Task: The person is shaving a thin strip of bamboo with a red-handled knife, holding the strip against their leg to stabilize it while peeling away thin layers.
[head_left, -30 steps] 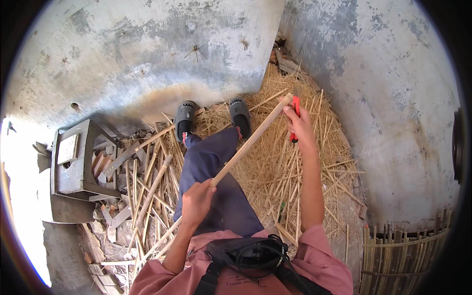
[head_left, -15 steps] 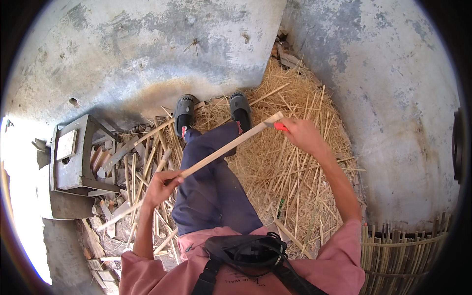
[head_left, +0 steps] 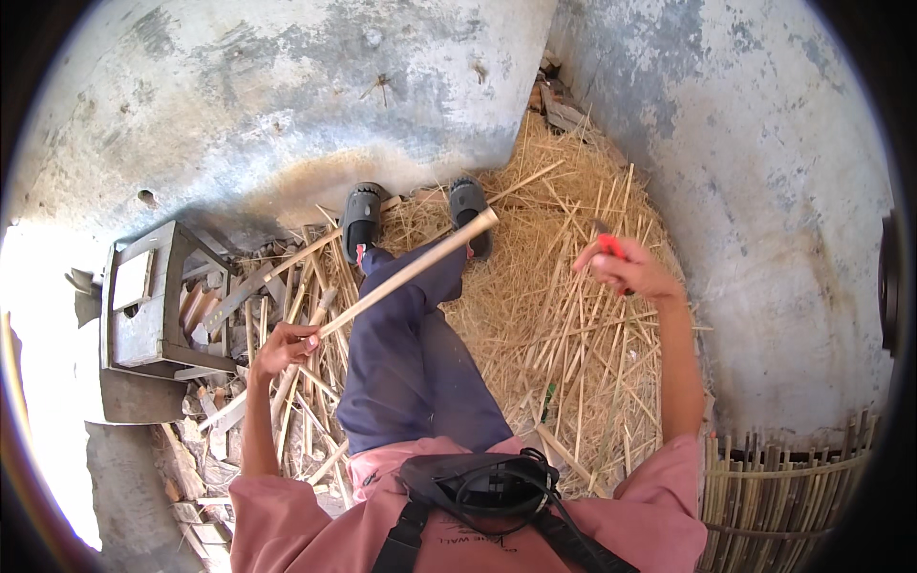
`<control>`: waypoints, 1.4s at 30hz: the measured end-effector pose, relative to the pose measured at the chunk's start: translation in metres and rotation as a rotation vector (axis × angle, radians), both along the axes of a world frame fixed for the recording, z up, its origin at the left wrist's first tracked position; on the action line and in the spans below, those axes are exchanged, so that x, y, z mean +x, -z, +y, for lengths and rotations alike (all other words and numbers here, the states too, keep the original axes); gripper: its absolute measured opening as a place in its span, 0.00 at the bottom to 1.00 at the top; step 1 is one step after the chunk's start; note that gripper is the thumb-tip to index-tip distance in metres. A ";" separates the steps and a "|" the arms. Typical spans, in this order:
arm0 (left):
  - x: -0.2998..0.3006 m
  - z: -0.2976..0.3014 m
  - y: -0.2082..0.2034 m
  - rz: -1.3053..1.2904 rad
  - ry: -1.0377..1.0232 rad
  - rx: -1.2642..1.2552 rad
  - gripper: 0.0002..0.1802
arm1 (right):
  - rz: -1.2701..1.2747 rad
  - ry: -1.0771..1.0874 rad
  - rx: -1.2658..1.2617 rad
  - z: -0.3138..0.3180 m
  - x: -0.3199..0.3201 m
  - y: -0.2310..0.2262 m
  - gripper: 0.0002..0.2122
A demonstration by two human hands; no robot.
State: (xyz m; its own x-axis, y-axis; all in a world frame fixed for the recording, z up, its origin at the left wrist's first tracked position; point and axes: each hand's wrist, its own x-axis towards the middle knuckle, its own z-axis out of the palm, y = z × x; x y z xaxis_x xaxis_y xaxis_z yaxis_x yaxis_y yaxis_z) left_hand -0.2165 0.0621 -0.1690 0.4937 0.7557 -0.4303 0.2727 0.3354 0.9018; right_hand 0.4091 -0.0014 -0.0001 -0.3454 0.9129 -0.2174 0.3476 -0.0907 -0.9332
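A long pale strip of split bamboo (head_left: 406, 276) slants over my legs, its far end near my right shoe. My left hand (head_left: 285, 350) grips its lower end between thumb and fingers. Well to the right of the strip, over the straw, my right hand (head_left: 642, 271) is wrapped around a red-handled knife (head_left: 611, 247). The knife's short dark blade points up and away, apart from the strip. Part of the handle is hidden by the fingers.
Straw-like shavings and thin strips (head_left: 535, 286) cover the floor ahead and to the right. A worn wooden stool (head_left: 143, 329) lies on its side at the left, beside rubble and sticks. Worn walls (head_left: 745, 191) stand ahead and right. A woven stick basket (head_left: 774, 497) stands lower right.
My right hand has drawn the knife off the bamboo strip's far end and moved to the right. The strip's far end has shifted left, and my left hand has moved slightly left.
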 end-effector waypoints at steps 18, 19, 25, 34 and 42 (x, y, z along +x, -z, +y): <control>0.171 -0.066 -0.072 -0.163 -0.128 0.216 0.21 | 0.140 0.678 0.253 -0.021 -0.053 0.097 0.24; 0.181 -0.068 -0.075 -0.216 -0.106 0.196 0.21 | 0.354 0.656 0.235 -0.023 -0.081 0.092 0.25; 0.213 -0.073 -0.100 -0.263 0.045 0.121 0.23 | 0.765 0.533 0.268 -0.013 -0.153 0.061 0.23; 0.229 -0.082 -0.120 -0.312 0.195 0.097 0.25 | 0.549 0.670 0.348 -0.014 -0.143 0.056 0.16; 0.232 -0.078 -0.123 -0.399 0.164 -0.055 0.25 | 0.415 0.615 0.454 -0.044 -0.160 0.054 0.18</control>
